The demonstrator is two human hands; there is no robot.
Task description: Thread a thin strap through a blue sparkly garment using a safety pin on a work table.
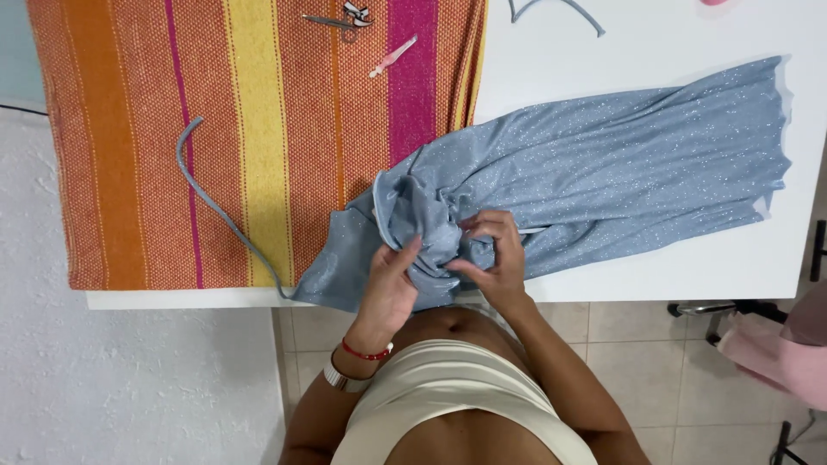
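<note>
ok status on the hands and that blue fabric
Left hand and right hand both gripping bunched blue glitter fabric at the table edge. Grey cord trails over striped cloth. Nothing blocking the hands.

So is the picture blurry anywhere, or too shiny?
Head view: bright, even light, mostly sharp. The blue sparkly fabric shows tiny glints, no real glare. The white table is nearly washed out. Soft shadows lie under the left hand and right hand. The edges look slightly stretched.

Glittery grey-blue fabric (603, 164) — orange, yellow and magenta striped cloth (258, 129) — white table (672, 258).
</note>
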